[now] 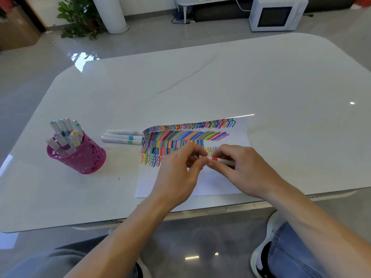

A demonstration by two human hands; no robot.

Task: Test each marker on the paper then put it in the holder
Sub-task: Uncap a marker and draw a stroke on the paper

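Over the paper [217, 184], the right hand [239, 167] grips the barrel of a white red-banded marker [223, 161] and the left hand [180, 173] pinches its end; the pink holder [84, 157] stands well to the left

Loose markers [122, 137] between paper [240, 137] and holder [84, 157] (left side), open tabletop [301, 117] right

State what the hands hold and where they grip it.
One red-banded marker: the right hand grips its barrel, and the left hand pinches the end beside the red band.
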